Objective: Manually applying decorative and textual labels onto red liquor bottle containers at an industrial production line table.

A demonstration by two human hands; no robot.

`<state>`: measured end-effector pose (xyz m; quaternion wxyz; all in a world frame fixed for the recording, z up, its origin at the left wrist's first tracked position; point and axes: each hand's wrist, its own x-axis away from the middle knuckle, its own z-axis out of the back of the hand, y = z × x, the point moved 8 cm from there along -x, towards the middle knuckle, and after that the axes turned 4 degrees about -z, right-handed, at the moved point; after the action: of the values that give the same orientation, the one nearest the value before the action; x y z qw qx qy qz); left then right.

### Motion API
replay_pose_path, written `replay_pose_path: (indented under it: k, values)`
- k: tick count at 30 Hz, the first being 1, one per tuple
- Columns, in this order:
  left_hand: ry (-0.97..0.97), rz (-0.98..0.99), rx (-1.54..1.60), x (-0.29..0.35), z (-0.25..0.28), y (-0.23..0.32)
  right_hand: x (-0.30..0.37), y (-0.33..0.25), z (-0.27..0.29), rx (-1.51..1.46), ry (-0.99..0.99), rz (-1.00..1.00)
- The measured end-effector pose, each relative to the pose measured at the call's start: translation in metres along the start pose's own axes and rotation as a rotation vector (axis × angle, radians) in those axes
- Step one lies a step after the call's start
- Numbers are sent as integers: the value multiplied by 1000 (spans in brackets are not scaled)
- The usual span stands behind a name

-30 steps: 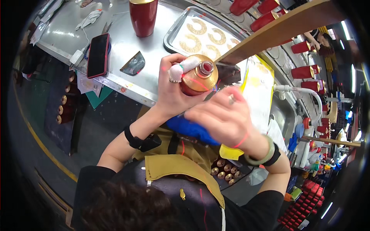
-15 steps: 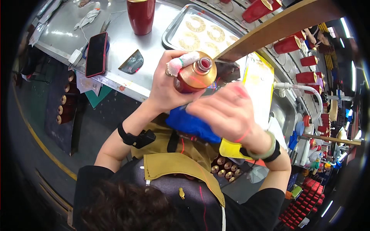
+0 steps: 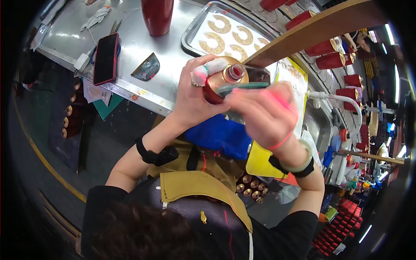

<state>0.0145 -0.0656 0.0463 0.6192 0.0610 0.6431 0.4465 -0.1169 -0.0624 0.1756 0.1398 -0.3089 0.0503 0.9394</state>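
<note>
My left hand [image 3: 190, 97] is closed around a red bottle [image 3: 222, 80] with a gold shoulder and an uncapped glass neck tilted up toward me. A white fabric cover sits on one finger of that hand and lies along the gold shoulder. A dark greenish flat scraper [image 3: 242, 86] is pinched in my right hand [image 3: 268, 115], its edge at the side of the bottle below the neck. Motion blurs the right fingers. Ring-shaped gold labels [image 3: 212, 42] lie on a white sheet in a metal tray [image 3: 187, 43] beyond the bottle.
On the metal table [image 3: 130, 52] are a phone [image 3: 105, 59], a dark curved-edged piece [image 3: 146, 67], scissors [image 3: 115, 27] and a standing red bottle [image 3: 157, 15]. A wooden bar [image 3: 312, 30] slants across the right side. Blue cloth [image 3: 221, 138] covers my lap. A sink [image 3: 318, 125] is at right.
My right hand has moved up and to the right, and the scraper now shows beside the bottle. The bottle has shifted slightly right in my left hand.
</note>
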Motion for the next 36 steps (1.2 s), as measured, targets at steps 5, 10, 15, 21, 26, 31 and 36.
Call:
replay_pose_path:
  k: [5, 10, 15, 21, 26, 31, 36]
  values:
    - [-14, 98, 166, -2, 2, -6, -10, -10, 5, -69, -4, 45]
    - [-118, 2, 147, -13, 4, -2, 1, -26, -9, -99, -166, 33]
    - [-162, 32, 65, -13, 11, 1, -13, 1, 11, 79, 0, 6]
    - [-126, -21, 197, -12, 12, 10, -9, -21, 5, -118, -112, 21]
    - [-64, 52, 84, -5, -1, 11, -1, -19, 0, -94, -58, -15]
    - [-45, 90, 16, 2, -2, 3, -9, -2, 13, 62, 60, -3]
    - [-20, 38, -51, -11, 4, 13, 6, -33, -11, -177, -149, 11]
